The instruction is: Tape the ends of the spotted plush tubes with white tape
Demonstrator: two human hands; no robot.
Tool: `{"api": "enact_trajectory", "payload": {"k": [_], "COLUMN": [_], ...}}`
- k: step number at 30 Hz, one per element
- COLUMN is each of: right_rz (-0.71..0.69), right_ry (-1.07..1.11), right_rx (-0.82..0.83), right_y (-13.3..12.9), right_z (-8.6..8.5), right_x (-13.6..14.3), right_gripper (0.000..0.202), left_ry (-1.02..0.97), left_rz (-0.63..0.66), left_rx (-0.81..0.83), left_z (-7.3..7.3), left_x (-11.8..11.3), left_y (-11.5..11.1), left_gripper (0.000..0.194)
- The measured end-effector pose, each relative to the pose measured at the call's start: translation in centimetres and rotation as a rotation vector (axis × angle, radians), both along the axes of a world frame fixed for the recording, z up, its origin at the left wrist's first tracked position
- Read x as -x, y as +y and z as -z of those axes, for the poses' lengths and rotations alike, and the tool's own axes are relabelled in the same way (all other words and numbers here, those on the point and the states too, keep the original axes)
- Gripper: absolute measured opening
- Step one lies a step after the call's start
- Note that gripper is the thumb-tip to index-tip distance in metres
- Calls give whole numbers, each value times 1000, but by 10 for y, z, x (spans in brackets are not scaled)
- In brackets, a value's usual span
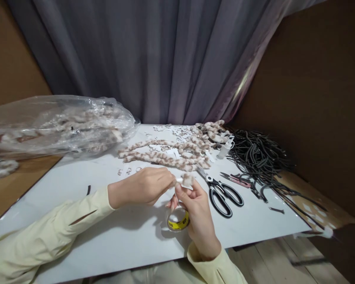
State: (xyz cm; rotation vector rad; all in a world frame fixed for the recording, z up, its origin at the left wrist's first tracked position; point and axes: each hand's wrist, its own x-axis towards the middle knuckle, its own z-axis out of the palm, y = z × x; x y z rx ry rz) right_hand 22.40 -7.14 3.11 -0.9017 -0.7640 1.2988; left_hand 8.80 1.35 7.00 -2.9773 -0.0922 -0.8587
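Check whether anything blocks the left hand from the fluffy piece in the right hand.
Nothing visible does: the left hand is at the white end of the fluffy piece. The right hand holds it; the tape roll is below, out of the way.

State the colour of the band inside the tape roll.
Yellow with dark markings; the tape roll's band shows best in the head view.

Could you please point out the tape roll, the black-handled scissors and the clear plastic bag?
Tape roll (pixel 178 225), head view: yellow inner band.
Black-handled scissors (pixel 215 184), head view: base of the handles.
Clear plastic bag (pixel 51 108), head view: upper wall.
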Motion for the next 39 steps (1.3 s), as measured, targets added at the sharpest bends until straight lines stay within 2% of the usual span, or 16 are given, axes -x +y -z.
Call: {"api": "enact_trajectory", "payload": {"k": [8,10,12,15,17,21,23,25,29,31,33,36,37,39], "right_rz": [82,104,99,62,44,-47,-121,-185,-241,-200,-87,275,315,233], "right_ry": [-70,-105,-148,-224,-280,-310,-292,-264,-251,-379,-646,-1278,-1447,-1642], "right_rx": [-40,-40,-50,-75,-82,-56,-44,-32,46,74,63,48,43,3], "right_y": [-4,-4,-5,-5,-6,-9,-10,-9,-7,-7,-8,-12,-12,-13], "right_z": [1,1,1,1,0,-4,-4,-3,-5,-7,-8,-1,4,15], "right_x": [4,4,4,2,1,-2,-3,-4,-16,-33,-62,-117,-135,-164], "right_gripper": [27,27,24,20,21,21,25,26,30,32,35,34,33,29], "left_ry": [106,160,198,206,198,260,300,294,224,190,167,140,129,111], "left_rz": [39,-6,-112,-221,-182,-5,38,-5,-166,-197,-205,-213,-220,-239], "left_rx": [398,485,524,517,575,920,1075,1138,1127,1168,1222,1267,1277,1285], "left_z": [-13,-15,-16,-15,-16,-24,-26,-26,-25,-26,-28,-31,-32,-32], "left_x": [6,6,4,1,0,0,1,2,3,4,5,7,8,9], "left_y": [-4,-5,-7,-10,-12,-10,-7,-4,0,1,2,4,6,8], "left_gripper": [30,34,34,33,33,35,36,36,39,41,41,42,43,45]}}
